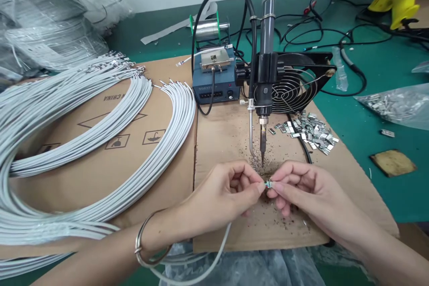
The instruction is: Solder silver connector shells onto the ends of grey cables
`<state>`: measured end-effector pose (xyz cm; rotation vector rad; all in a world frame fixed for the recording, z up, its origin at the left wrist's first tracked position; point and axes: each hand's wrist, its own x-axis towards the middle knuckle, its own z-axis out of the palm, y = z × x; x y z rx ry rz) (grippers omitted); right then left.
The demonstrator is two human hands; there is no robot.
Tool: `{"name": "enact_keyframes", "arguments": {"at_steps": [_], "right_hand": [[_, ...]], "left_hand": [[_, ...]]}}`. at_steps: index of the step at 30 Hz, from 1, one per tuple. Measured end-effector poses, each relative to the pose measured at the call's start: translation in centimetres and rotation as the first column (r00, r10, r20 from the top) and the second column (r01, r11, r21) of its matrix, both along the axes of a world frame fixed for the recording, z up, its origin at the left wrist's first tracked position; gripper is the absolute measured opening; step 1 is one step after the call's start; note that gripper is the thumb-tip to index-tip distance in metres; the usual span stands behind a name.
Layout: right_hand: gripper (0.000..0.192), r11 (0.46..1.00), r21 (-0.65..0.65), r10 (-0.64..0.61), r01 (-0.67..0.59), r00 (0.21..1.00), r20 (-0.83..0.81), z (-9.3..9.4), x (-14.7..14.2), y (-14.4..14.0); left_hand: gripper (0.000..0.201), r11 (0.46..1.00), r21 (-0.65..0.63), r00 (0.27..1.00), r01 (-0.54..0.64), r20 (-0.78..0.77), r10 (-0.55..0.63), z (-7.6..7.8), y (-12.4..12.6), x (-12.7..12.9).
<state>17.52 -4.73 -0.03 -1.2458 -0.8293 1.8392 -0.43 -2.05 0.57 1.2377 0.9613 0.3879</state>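
My left hand (228, 190) is closed in a pinch, wearing a bangle at the wrist. A white cable (219, 252) loops up from below into that hand, and its end is hidden by the fingers. Against it, thumb and forefinger of my right hand (303, 185) grip a small metal connector (268, 184); its tip shows between the two hands. Just above the fingertips, a soldering iron (264, 125) hangs tip-down in a stand, beside a thin metal feed tube (251, 132). A pile of loose metal connectors (315, 132) lies behind my right hand.
Bundles of white cables (161, 143) curve over cardboard at the left. Behind the iron stand a blue soldering station (214, 85), a solder spool (205, 29) and a black fan (291, 87). At right lie a bag of connectors (398, 105) and a brown sponge (393, 162).
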Motion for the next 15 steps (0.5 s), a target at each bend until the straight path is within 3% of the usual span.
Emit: {"name": "enact_keyframes", "arguments": {"at_steps": [8, 15], "right_hand": [[0.023, 0.996, -0.002, 0.084, -0.084, 0.992, 0.099, -0.3, 0.5, 1.8], [0.017, 0.989, 0.027, 0.137, -0.143, 0.977, 0.166, 0.1, 0.6, 3.0]], "left_hand": [[0.015, 0.998, 0.055, 0.999, -0.003, -0.052, 0.005, -0.4, 0.9, 0.2], [0.016, 0.999, 0.030, 0.998, -0.012, -0.060, 0.014, -0.5, 1.6, 0.3]]}}
